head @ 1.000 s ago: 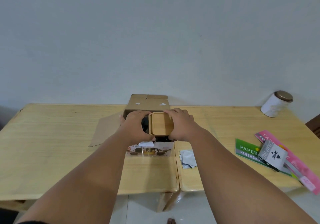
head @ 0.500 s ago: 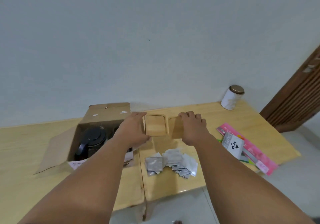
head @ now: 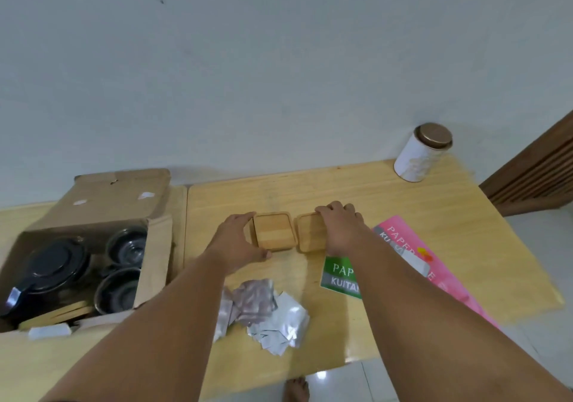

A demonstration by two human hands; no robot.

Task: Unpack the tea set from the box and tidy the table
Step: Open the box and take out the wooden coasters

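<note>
At the far left an open cardboard box sits on the wooden bench; inside it stand a black teapot and two dark cups, one behind the other, with pale wooden pieces at the box's near edge; near the bench's front edge lies a heap of silver foil sachets; beyond them the left hand grips the left edge of a square wooden coaster, thumb at its near corner, fingers curled over the far corner; just beside it, a narrow gap between, a second wooden coaster lies flat under the right hand, whose fingers spread over its right part and press it down; under the right forearm a green paper pad and a pink paper pad lie side by side; at the far right corner a white canister with a brown lid stands near the wall.
</note>
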